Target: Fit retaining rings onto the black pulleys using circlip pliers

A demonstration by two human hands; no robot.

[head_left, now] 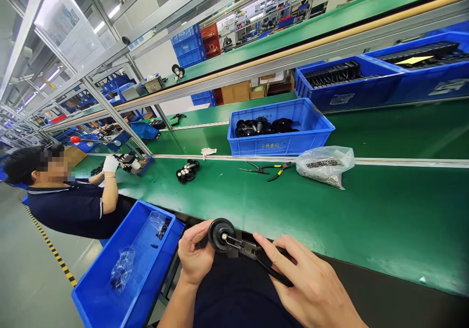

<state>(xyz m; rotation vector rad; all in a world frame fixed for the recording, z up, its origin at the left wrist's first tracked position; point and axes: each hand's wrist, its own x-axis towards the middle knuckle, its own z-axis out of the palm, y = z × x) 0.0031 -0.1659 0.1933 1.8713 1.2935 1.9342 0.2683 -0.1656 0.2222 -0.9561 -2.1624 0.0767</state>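
Observation:
My left hand (198,254) grips a round black wheel-like part (219,228) by its edge, just in front of the bench. Held in my right hand (308,274) is a pair of pliers (249,249) with thin tips and dark handles. The tips reach the pale centre of the black part. On the bench ahead lie two more pairs of pliers, one with dark handles (254,168) and one with yellow and black handles (280,171). Beside them sits a clear plastic bag (330,164) of small metal pieces.
A blue bin (280,144) of black round parts stands behind the pliers. More blue bins (351,91) line the back right. Several wheeled parts (187,170) lie on the green bench (384,220). An open blue crate (124,254) is at left, near a gloved co-worker (69,196).

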